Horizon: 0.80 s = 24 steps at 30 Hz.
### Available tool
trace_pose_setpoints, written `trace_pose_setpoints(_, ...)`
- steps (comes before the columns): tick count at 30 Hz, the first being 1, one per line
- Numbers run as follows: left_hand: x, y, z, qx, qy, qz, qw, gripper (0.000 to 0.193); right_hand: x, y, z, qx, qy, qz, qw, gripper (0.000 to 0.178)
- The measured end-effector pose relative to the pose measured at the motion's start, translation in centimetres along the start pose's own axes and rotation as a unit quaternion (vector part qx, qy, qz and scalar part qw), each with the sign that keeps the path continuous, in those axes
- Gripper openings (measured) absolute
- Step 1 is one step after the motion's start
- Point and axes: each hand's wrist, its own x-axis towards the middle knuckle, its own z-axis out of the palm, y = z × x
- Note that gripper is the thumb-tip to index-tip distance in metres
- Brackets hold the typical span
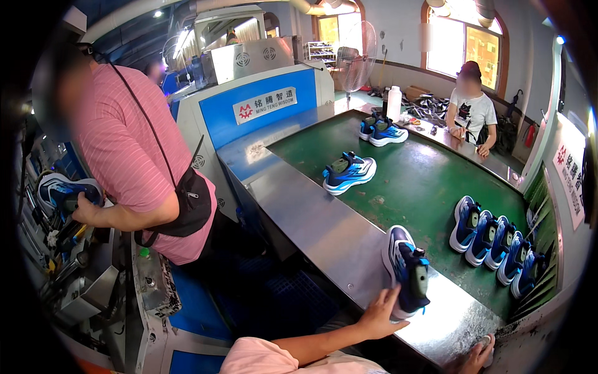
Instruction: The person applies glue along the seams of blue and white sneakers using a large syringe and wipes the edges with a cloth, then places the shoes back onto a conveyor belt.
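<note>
A dark blue and white sneaker (406, 265) stands on the metal edge of the worktable, with a green shoe last inside it. My left hand (377, 315) grips this sneaker at its heel end, the thumb and fingers against its near side. At the lower right, by the table's near corner, my right hand (478, 358) is curled around a small greyish piece that I cannot make out. A single blue sneaker (350, 172) rests farther off, and a pair of sneakers (383, 129) sits at the far end. Several more sneakers (496, 240) form a row on the right.
The green belt (398, 187) has a metal rim (293, 206). At left, a person in pink (137, 137) holds another sneaker (68, 190) beside a machine. Another person (472, 109) sits across the far end, near a white bottle (393, 103) and a fan (357, 59).
</note>
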Motion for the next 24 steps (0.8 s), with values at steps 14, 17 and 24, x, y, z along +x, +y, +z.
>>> trace_pose_setpoints(14,14.5,6.0,-5.2,0.298,-0.346,0.247,0.855,0.055,-0.6,1.5,-2.8,0.05,0.057,0.042,0.996,0.049)
trace_pose_setpoints(17,14.4,6.3,-3.8,0.356,-0.397,0.256,0.806,0.05,-1.3,2.0,-3.0,0.052,0.053,0.052,0.996,0.048)
trace_pose_setpoints(24,12.8,4.2,-4.1,0.334,-0.403,0.27,0.808,0.042,-3.8,1.3,-2.1,0.045,0.024,0.072,0.996,0.045)
